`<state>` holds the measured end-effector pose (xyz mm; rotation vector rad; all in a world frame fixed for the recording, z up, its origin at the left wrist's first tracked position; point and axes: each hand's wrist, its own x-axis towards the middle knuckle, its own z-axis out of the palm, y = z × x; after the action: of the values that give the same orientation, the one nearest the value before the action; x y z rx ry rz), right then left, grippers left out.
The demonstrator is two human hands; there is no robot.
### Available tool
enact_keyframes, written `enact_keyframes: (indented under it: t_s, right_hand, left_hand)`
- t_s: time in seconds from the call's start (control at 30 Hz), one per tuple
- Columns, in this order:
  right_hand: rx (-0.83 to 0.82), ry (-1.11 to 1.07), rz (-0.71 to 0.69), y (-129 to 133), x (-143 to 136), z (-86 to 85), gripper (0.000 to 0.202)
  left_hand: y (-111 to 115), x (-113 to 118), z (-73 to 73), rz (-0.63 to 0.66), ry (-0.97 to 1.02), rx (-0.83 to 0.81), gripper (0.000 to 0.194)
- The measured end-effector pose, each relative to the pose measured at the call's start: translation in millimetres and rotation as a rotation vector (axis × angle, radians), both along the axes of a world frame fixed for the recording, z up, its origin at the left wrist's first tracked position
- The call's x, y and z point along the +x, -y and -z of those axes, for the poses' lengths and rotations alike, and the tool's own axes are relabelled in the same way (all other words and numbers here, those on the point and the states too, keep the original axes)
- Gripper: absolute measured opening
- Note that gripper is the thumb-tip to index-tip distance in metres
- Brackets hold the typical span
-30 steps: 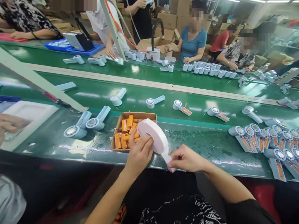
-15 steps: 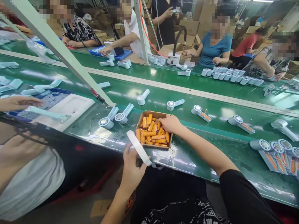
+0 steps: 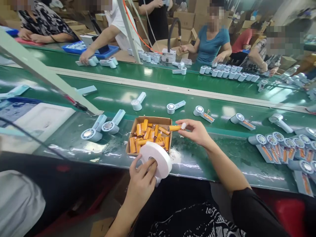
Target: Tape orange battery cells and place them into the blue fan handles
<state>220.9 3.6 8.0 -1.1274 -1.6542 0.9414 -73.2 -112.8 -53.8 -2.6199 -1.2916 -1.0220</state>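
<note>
My left hand (image 3: 144,177) grips a white roll of tape (image 3: 158,158), with fingers through its core, in front of the cardboard box. Between the thumb and fingers of my right hand (image 3: 195,131) is an orange battery (image 3: 174,128), lifted at the right rim of the box. A small white piece (image 3: 183,126) shows at the battery's end by my fingertips. The shallow cardboard box (image 3: 128,144) holds several more orange batteries (image 3: 147,133), partly hidden by the roll.
Light-blue handheld fans (image 3: 111,126) stand left of the box, and others lie along the green conveyor (image 3: 158,105). Opened fans (image 3: 274,144) with orange batteries inside cluster at right. A slanted metal post (image 3: 49,72) crosses the left. Co-workers sit across the belt.
My right hand has come up out of the box with an orange battery. My left hand has turned the tape roll so its flat side shows. The view has shifted right.
</note>
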Motion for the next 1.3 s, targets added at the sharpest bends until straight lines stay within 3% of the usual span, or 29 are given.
enact_keyframes:
  t_s: [0.07, 0.13, 0.3, 0.43, 0.63, 0.8, 0.9, 1.0, 1.1, 1.23, 1.3]
  right_hand:
    - [-0.035, -0.206, 0.092, 32.7, 6.6, 3.5, 0.027]
    - [-0.044, -0.280, 0.188, 61.8, 8.9, 6.6, 0.029]
    - [0.001, -0.182, 0.320, 103.9, 13.9, 11.9, 0.019]
    - [0.036, -0.051, 0.334, 114.0, 19.2, 17.6, 0.016]
    - [-0.080, 0.162, 0.162, 114.7, 30.5, 19.1, 0.015]
    - [-0.302, 0.102, -0.055, 108.8, 45.6, 9.6, 0.021]
    - [-0.374, 0.064, -0.036, 109.4, 55.4, 13.4, 0.014]
    - [-0.484, -0.065, 0.011, 116.7, 62.1, 30.5, 0.019]
    - [-0.500, -0.345, 0.232, 129.1, 52.9, 55.7, 0.036]
    - [-0.247, -0.781, 0.761, 146.4, 15.4, 81.0, 0.050]
    - [-0.170, -0.870, 0.894, 149.5, 3.4, 81.5, 0.054]
  left_hand:
    - [-0.1, 8.5, -1.3, 0.056, -0.054, -0.002, 0.039]
    - [-0.3, 15.7, -1.5, 0.084, -0.110, -0.014, 0.042]
    - [-1.6, 27.6, 0.3, 0.148, -0.276, -0.044, 0.053]
    - [-0.1, 33.6, 2.8, 0.186, -0.331, -0.061, 0.062]
    - [-3.9, 33.7, -2.0, 0.260, -0.398, -0.031, 0.058]
    - [-13.6, 32.6, -4.9, 0.371, -0.420, 0.052, 0.051]
    - [-14.7, 38.3, -2.6, 0.386, -0.389, -0.029, 0.056]
    - [-11.5, 46.8, 0.8, 0.402, -0.362, -0.130, 0.063]
    - [-7.7, 58.6, 3.2, 0.388, -0.411, -0.201, 0.068]
    - [-3.8, 81.3, 5.2, 0.340, -0.421, -0.192, 0.057]
    - [-0.6, 92.1, 5.9, 0.357, -0.378, -0.145, 0.049]
